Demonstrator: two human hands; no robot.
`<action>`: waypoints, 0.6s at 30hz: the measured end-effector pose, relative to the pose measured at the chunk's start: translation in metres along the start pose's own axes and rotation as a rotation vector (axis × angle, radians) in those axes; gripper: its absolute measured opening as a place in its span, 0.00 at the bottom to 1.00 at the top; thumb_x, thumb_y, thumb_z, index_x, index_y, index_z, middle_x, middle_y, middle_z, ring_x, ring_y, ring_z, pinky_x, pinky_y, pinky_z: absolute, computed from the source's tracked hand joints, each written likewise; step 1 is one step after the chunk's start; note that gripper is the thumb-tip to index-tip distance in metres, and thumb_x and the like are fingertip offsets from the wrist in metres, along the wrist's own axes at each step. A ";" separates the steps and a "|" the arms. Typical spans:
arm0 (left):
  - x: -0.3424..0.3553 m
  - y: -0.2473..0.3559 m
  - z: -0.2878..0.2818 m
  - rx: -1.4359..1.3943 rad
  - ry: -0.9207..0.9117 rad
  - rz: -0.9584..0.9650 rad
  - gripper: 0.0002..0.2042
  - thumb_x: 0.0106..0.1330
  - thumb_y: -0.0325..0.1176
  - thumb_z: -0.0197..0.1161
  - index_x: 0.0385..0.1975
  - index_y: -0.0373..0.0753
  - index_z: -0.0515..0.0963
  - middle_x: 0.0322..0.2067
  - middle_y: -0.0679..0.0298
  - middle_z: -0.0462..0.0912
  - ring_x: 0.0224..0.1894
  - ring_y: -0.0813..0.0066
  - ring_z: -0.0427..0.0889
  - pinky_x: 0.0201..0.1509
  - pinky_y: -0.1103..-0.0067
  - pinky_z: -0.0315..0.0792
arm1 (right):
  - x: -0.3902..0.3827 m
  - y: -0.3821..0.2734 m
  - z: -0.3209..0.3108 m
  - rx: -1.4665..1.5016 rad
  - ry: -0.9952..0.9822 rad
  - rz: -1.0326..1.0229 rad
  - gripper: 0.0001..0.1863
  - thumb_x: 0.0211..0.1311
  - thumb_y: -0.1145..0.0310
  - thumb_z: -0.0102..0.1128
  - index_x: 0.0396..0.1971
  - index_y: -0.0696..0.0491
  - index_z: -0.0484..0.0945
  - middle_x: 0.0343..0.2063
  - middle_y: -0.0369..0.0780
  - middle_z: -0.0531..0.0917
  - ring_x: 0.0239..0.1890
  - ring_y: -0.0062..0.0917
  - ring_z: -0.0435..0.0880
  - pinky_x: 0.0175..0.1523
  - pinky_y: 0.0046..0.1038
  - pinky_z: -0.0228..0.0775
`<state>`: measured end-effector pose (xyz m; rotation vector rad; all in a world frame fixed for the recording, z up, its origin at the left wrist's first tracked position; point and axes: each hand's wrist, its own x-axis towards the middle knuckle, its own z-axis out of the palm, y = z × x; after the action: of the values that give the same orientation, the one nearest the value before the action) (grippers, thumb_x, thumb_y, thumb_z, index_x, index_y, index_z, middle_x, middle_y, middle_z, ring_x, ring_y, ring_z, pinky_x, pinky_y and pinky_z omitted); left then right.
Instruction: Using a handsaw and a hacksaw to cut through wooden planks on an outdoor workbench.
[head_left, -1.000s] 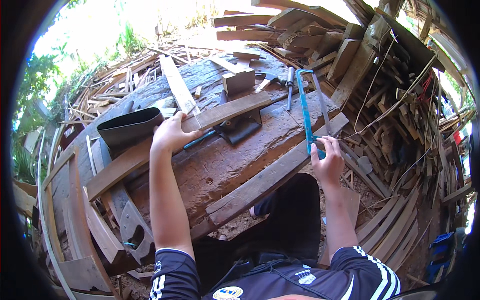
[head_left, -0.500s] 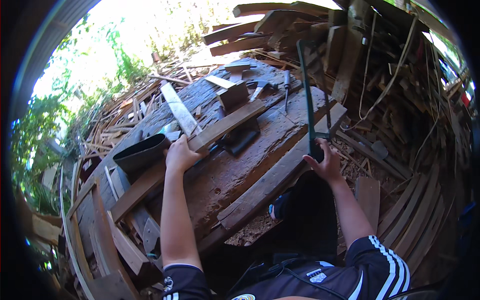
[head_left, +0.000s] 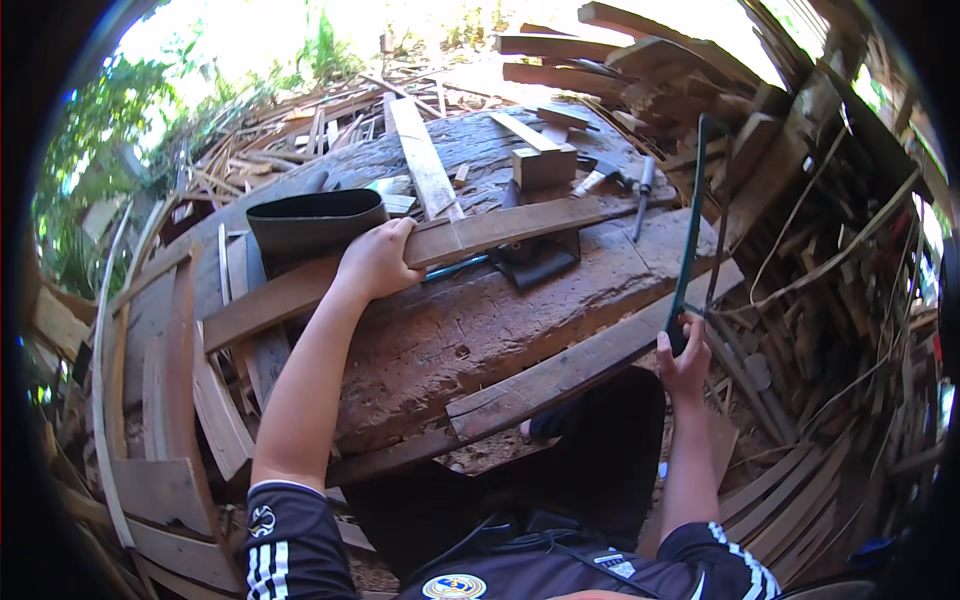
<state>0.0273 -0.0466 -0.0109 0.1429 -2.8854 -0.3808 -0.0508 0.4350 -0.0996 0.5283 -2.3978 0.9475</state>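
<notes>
My left hand (head_left: pixel 378 262) is wrapped over a long narrow wooden board (head_left: pixel 500 227) that lies slantwise across a thick, rough workbench (head_left: pixel 400 375). My right hand (head_left: pixel 686 355) grips the handle of a green-framed hacksaw (head_left: pixel 688 240). The saw stands nearly upright beyond the bench's right edge, apart from the board. Just behind my left hand sits a dark, open-topped oval container (head_left: pixel 320 228). A black flat object (head_left: pixel 537 262) lies partly under the board, its kind unclear.
On the bench's far side are a small wood block (head_left: pixel 543 170), a hammer (head_left: pixel 597 176), a screwdriver (head_left: pixel 643 198) and a pale strip (head_left: pixel 424 160). A plank (head_left: pixel 560 375) runs along the near edge. Stacked timber (head_left: pixel 650 70) rises at right; boards (head_left: pixel 170 400) lean at left.
The view has turned, so the bench sits differently in the picture. My right hand still holds the hacksaw upright, now lower and further right. My left hand stays on the board.
</notes>
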 end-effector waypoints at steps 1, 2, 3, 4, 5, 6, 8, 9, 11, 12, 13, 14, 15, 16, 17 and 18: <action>0.004 0.005 -0.003 0.004 -0.023 0.002 0.28 0.49 0.42 0.73 0.51 0.37 0.76 0.48 0.51 0.83 0.52 0.52 0.82 0.57 0.65 0.76 | 0.002 -0.003 -0.006 -0.082 -0.001 0.038 0.26 0.60 0.50 0.63 0.49 0.53 0.73 0.36 0.50 0.84 0.38 0.50 0.86 0.43 0.44 0.77; 0.003 0.006 -0.004 -0.005 -0.015 -0.011 0.28 0.49 0.42 0.73 0.51 0.37 0.76 0.48 0.51 0.83 0.52 0.52 0.82 0.57 0.65 0.76 | 0.004 -0.013 -0.008 -0.157 -0.003 0.084 0.26 0.59 0.49 0.61 0.48 0.53 0.73 0.35 0.51 0.84 0.37 0.50 0.85 0.41 0.44 0.76; 0.003 0.007 -0.004 0.011 -0.039 -0.028 0.28 0.49 0.42 0.73 0.51 0.37 0.76 0.48 0.51 0.83 0.52 0.52 0.82 0.57 0.65 0.76 | 0.008 -0.026 -0.011 -0.207 -0.072 0.204 0.28 0.57 0.45 0.60 0.46 0.54 0.74 0.33 0.50 0.83 0.36 0.50 0.84 0.40 0.45 0.75; 0.003 0.007 -0.006 0.028 -0.062 -0.038 0.28 0.49 0.42 0.73 0.51 0.37 0.76 0.48 0.52 0.83 0.52 0.53 0.82 0.57 0.64 0.76 | 0.012 -0.036 -0.016 -0.212 -0.070 0.192 0.28 0.57 0.45 0.60 0.46 0.54 0.74 0.33 0.50 0.83 0.36 0.50 0.84 0.40 0.45 0.75; 0.000 0.006 -0.008 0.023 -0.080 -0.056 0.29 0.48 0.42 0.73 0.51 0.38 0.76 0.48 0.52 0.84 0.53 0.54 0.82 0.57 0.65 0.76 | 0.015 -0.043 -0.021 -0.176 -0.035 0.206 0.27 0.57 0.47 0.60 0.44 0.55 0.75 0.32 0.50 0.83 0.36 0.47 0.84 0.40 0.44 0.75; 0.000 0.005 -0.007 0.016 -0.070 -0.057 0.29 0.48 0.42 0.73 0.51 0.38 0.76 0.48 0.52 0.84 0.53 0.54 0.82 0.57 0.65 0.76 | 0.016 -0.048 -0.024 -0.139 0.002 0.221 0.25 0.58 0.49 0.60 0.43 0.57 0.75 0.31 0.49 0.82 0.35 0.45 0.84 0.40 0.43 0.74; -0.003 0.004 -0.006 0.053 -0.067 -0.071 0.29 0.48 0.42 0.73 0.51 0.38 0.76 0.49 0.54 0.84 0.54 0.59 0.82 0.57 0.66 0.78 | 0.019 -0.049 -0.035 0.111 0.127 0.204 0.22 0.63 0.54 0.62 0.41 0.59 0.74 0.29 0.39 0.78 0.32 0.27 0.78 0.38 0.34 0.72; -0.001 0.005 -0.008 0.057 -0.074 -0.075 0.30 0.48 0.41 0.73 0.53 0.39 0.76 0.50 0.54 0.83 0.55 0.59 0.82 0.58 0.67 0.78 | 0.016 -0.053 -0.039 0.187 0.151 0.216 0.20 0.65 0.56 0.62 0.42 0.58 0.72 0.28 0.37 0.76 0.29 0.23 0.76 0.34 0.31 0.70; -0.001 0.006 -0.010 0.005 -0.061 -0.076 0.31 0.47 0.41 0.73 0.55 0.39 0.76 0.50 0.53 0.84 0.54 0.59 0.83 0.58 0.67 0.78 | 0.014 -0.075 -0.049 0.263 0.174 0.228 0.19 0.66 0.58 0.63 0.44 0.57 0.71 0.27 0.35 0.74 0.26 0.20 0.75 0.30 0.27 0.69; -0.001 0.005 -0.011 -0.044 -0.057 -0.073 0.32 0.46 0.40 0.72 0.56 0.40 0.76 0.50 0.52 0.84 0.54 0.58 0.83 0.58 0.67 0.78 | 0.012 -0.105 -0.055 0.435 0.151 0.273 0.15 0.68 0.62 0.62 0.43 0.54 0.68 0.25 0.33 0.71 0.20 0.16 0.69 0.25 0.23 0.64; 0.001 0.006 -0.010 -0.048 -0.055 -0.060 0.32 0.46 0.40 0.72 0.56 0.40 0.76 0.50 0.52 0.84 0.54 0.58 0.83 0.58 0.67 0.78 | 0.009 -0.126 -0.059 0.600 0.136 0.316 0.12 0.71 0.66 0.60 0.41 0.51 0.65 0.22 0.32 0.67 0.14 0.12 0.64 0.19 0.19 0.59; 0.002 0.007 -0.014 -0.084 -0.081 -0.085 0.33 0.45 0.40 0.72 0.56 0.40 0.77 0.50 0.52 0.84 0.53 0.57 0.83 0.58 0.68 0.78 | 0.007 -0.133 -0.059 0.604 0.147 0.315 0.12 0.71 0.66 0.60 0.41 0.51 0.65 0.22 0.32 0.67 0.14 0.12 0.64 0.19 0.19 0.59; 0.003 0.008 -0.017 -0.119 -0.108 -0.108 0.33 0.44 0.40 0.71 0.56 0.40 0.78 0.49 0.51 0.84 0.53 0.56 0.83 0.58 0.68 0.78 | 0.004 -0.138 -0.060 0.700 0.118 0.289 0.11 0.71 0.68 0.58 0.43 0.52 0.64 0.23 0.32 0.69 0.15 0.11 0.64 0.18 0.18 0.58; 0.002 0.008 -0.018 -0.109 -0.105 -0.100 0.33 0.44 0.40 0.71 0.56 0.40 0.78 0.49 0.51 0.84 0.53 0.56 0.83 0.58 0.68 0.78 | 0.002 -0.143 -0.058 0.798 0.087 0.262 0.10 0.72 0.71 0.56 0.44 0.53 0.64 0.24 0.31 0.70 0.15 0.10 0.64 0.18 0.17 0.57; 0.002 0.008 -0.017 -0.137 -0.083 -0.082 0.33 0.43 0.39 0.71 0.55 0.39 0.79 0.49 0.51 0.85 0.52 0.56 0.83 0.58 0.68 0.77 | 0.001 -0.154 -0.060 0.898 0.015 0.239 0.07 0.73 0.73 0.53 0.43 0.54 0.64 0.22 0.32 0.71 0.14 0.12 0.66 0.19 0.18 0.61; 0.002 0.010 -0.017 -0.165 -0.061 -0.064 0.32 0.43 0.39 0.71 0.54 0.39 0.80 0.48 0.51 0.85 0.52 0.55 0.84 0.58 0.68 0.77 | 0.000 -0.164 -0.059 0.903 0.033 0.241 0.07 0.73 0.73 0.53 0.43 0.54 0.64 0.22 0.32 0.71 0.14 0.12 0.66 0.19 0.18 0.61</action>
<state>0.0287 -0.0418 0.0084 0.1995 -2.8979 -0.6427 0.0529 0.3653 0.0224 0.5137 -1.9175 2.1316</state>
